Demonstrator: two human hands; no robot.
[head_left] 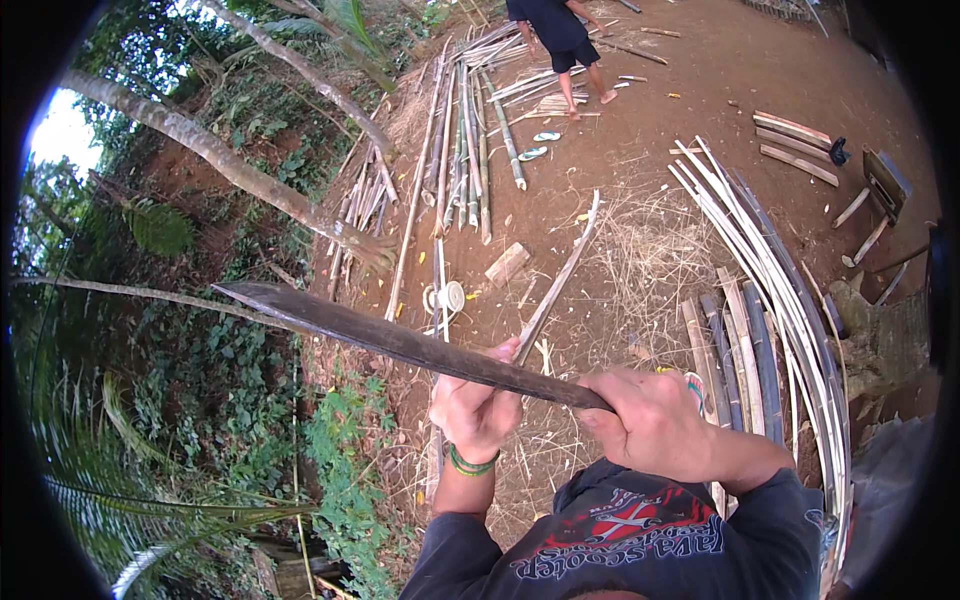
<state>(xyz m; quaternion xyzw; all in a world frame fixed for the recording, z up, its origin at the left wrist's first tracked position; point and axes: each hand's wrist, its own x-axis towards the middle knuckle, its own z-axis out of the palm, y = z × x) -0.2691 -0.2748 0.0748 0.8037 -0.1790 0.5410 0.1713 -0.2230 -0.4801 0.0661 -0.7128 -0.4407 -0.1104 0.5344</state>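
Two bare hands work at a long, dark machete, which we see slanting across the middle of the view, its tip out to the left over the greenery. Our right hand is closed around its handle end. Our left hand (the wrist wears a green and yellow band) is partly curled behind the blade, thumb raised near the lower end of a split bamboo strip; whether it grips that strip, we cannot tell. Beyond, on brown earth, we find a pale wooden block, a round whitish spool and a row of bamboo poles. Long pale strips curve along our right side. At the top, another person in dark clothes stands barefoot near a pair of sandals.
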